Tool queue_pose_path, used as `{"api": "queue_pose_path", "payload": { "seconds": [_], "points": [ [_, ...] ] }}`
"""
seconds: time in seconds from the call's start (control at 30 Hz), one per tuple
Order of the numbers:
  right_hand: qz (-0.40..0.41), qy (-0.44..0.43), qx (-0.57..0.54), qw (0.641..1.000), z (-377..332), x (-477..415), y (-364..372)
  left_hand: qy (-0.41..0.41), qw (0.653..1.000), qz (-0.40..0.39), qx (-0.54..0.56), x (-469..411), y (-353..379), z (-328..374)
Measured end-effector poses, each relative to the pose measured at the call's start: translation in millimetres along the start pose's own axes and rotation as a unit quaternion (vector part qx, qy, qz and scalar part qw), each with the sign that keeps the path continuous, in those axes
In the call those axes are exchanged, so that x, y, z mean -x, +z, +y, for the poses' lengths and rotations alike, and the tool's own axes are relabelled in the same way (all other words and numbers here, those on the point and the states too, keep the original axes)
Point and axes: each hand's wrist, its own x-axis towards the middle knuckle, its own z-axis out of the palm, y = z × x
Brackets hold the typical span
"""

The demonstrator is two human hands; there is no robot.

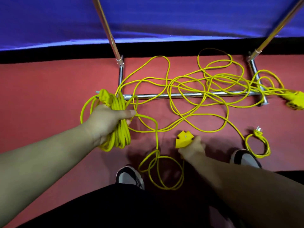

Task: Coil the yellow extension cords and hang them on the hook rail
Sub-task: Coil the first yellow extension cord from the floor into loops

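1. The left hand [105,122] holds a coiled bundle [121,139] of yellow extension cord. Its grip is closed round the middle of the bundle, thumb across the front, and the loops hang out above and below the fist.
2. A yellow plug [105,96] sits on the bundle just above this grip, prongs pointing left.
3. One strand leaves the bundle at the thumb, runs right and then drops to loose loops [157,155] on the red floor [49,89], below and between the two hands.
4. The right hand [192,148] is low and blurred. Its grip seems to be wrapped round the rear of a yellow socket block [183,139], which sticks out up and to the left of the fingers.
5. Beyond both grips lies a loose tangle [213,78] of yellow cord, draped over the floor bar of a chrome rack [189,95], whose two uprights rise out of view.
6. Far right of the right grip, a second socket block [296,101] lies on the floor.
7. Nearer on that side, a second plug [257,130] tops a small loop [246,143] of cord beside the right shoe [245,159].
8. The left shoe [130,176] stands below the left grip.
9. A blue cloth [49,18] spans the back.
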Motion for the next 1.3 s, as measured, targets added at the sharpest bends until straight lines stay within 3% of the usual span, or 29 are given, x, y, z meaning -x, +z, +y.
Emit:
{"api": "queue_pose_path", "payload": {
  "seconds": [0.23,0.4,0.6,0.77,0.9,1.0,1.13,1.3],
  "points": [
    [-0.059,-0.044,-0.185,0.98,-42.5,10.4,-59.9,0.012,0.997,-0.007,0.071,8.1,-10.9,31.6],
    [-0.13,-0.178,-0.267,0.938,-120.4,63.0,-180.8,0.1,0.989,-0.009,0.105,51.8,-16.8,97.8],
    [-0.117,-0.347,-0.346,0.864,-173.4,184.0,-326.1,0.211,0.957,-0.047,0.195,139.2,-11.7,176.9],
    [-0.089,-0.402,-0.44,0.798,-164.5,264.0,-395.8,0.273,0.916,-0.067,0.286,203.5,-0.3,215.7],
    [-0.026,-0.446,-0.433,0.783,-134.7,283.5,-393.0,0.282,0.906,-0.069,0.308,226.8,17.7,204.4],
    [0.013,-0.464,-0.415,0.782,-119.6,282.9,-374.8,0.24,0.924,-0.07,0.289,231.1,30.7,186.9],
    [0.06,-0.523,-0.345,0.777,-123.4,289.6,-360.9,0.2,0.933,-0.071,0.291,241.0,42.4,176.8],
    [0.099,-0.581,-0.226,0.775,-126.9,292.3,-339.2,0.231,0.927,-0.075,0.284,239.0,40.4,175.0]
  ]
}}
